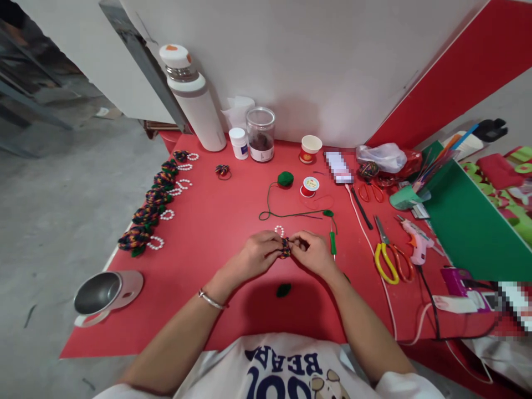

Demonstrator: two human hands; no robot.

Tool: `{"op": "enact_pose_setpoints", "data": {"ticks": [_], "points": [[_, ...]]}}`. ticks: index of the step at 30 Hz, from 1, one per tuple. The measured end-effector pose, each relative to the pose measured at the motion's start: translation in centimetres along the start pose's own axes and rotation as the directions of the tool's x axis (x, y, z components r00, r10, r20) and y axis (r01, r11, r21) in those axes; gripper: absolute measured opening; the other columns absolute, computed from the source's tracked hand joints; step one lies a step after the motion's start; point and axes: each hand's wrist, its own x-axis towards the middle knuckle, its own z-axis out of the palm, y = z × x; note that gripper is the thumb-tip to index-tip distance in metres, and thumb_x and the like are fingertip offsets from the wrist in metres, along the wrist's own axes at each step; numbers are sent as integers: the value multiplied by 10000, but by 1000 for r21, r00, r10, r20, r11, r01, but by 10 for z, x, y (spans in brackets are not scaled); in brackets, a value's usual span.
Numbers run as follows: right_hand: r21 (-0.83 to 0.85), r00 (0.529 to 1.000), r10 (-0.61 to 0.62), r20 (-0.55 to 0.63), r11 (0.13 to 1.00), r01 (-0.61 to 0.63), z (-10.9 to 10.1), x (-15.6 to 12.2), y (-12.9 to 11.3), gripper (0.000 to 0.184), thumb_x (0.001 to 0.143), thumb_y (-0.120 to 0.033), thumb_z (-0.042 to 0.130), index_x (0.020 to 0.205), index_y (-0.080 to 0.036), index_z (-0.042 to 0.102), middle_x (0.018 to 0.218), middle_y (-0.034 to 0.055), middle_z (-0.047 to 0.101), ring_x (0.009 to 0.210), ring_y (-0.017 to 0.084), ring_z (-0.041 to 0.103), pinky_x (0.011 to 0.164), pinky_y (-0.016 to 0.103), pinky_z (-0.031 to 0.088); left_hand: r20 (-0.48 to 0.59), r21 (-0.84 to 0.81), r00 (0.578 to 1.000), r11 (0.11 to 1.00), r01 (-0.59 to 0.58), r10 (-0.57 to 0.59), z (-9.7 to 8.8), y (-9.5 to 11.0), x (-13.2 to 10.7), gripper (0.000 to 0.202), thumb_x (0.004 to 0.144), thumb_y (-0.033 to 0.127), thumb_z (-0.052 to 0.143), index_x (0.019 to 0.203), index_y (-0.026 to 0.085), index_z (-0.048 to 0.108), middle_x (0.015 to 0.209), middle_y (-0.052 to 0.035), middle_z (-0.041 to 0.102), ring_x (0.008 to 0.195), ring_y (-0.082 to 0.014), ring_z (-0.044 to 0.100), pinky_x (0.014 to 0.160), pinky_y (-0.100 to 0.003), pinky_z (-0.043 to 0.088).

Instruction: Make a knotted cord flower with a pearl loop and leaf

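Observation:
Between my two hands is a small multicoloured crocheted piece [285,249] with a loop of white beads [279,230] sticking out above it. My left hand [262,252] pinches its left side, and my right hand [311,252] pinches its right side; the fingers hide part of it. A dark green leaf-shaped piece [284,290] lies on the red tabletop just below. To the right of my right hand lies a crochet hook [332,243] with a green handle. Its tip is by a small green crocheted piece [328,213], from which yarn runs to a green yarn ball [285,179].
Several finished-looking multicoloured crocheted pieces [145,215] with bead loops line the left edge. A steel mug [131,285] stands at front left, a tall white bottle [199,111] at back left. Scissors [386,255], a pink glue gun [418,241], a phone [338,166] and cables are on the right.

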Motion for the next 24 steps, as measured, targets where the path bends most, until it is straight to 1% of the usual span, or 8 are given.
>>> {"op": "enact_pose_setpoints", "data": {"ticks": [5,7,11,13,16,19,22,24], "points": [[-74,999,1,33,997,1,-2,1,-1,120,793,-187,634,821,-197,750,665,-2,668,563,105,527,568,223,388,14,17,999,999,-34,34,0,-4,-2,173,939,125,574,899,167,736,1005,-107,712,934,-180,665,841,-309,557],[-68,999,1,37,998,1,-2,2,-1,115,805,-205,639,839,-197,749,666,-2,671,565,106,533,574,224,392,24,32,999,999,-42,41,1,-4,-3,174,941,128,574,909,168,740,1034,-112,715,959,-186,669,856,-315,561],[-16,999,13,32,1000,-13,-3,2,-1,106,823,-224,632,840,-192,732,676,-2,677,569,104,545,572,216,396,34,63,999,997,-39,36,2,-4,-6,188,945,115,554,999,164,728,1048,-111,722,1001,-195,668,883,-329,570],[-35,998,26,54,999,-24,-3,3,-1,108,823,-227,637,807,-195,739,666,-1,684,567,105,547,568,216,388,30,82,999,996,-40,38,2,-4,-7,197,948,114,547,1027,165,720,1059,-110,722,1011,-195,668,888,-332,574],[-59,996,43,80,998,-38,-5,4,-1,127,826,-246,648,822,-197,765,645,-1,691,553,104,544,566,218,380,23,104,998,993,-54,52,6,-5,-10,216,952,117,538,1060,180,714,1091,-107,716,1020,-190,670,889,-330,578],[-86,994,54,100,995,-45,-6,5,-3,135,817,-227,641,814,-196,772,632,-3,689,544,102,540,565,219,374,-13,140,997,987,-74,77,12,-10,-14,259,949,114,536,1140,193,693,1115,-111,714,1014,-197,673,875,-349,583],[-100,993,79,92,993,-70,-6,7,-5,117,782,-192,637,733,-190,744,608,-9,665,551,103,534,563,215,364,-56,144,995,987,-78,87,16,-14,-18,244,942,106,540,1102,196,702,1097,-108,718,991,-199,676,859,-361,580],[-37,991,95,90,995,-92,-7,8,-3,113,774,-198,628,717,-182,724,604,-14,648,552,100,522,556,209,362,-57,117,994,990,-81,88,16,-15,-19,220,940,102,541,1045,192,713,1079,-106,717,975,-195,674,854,-358,574]]}}
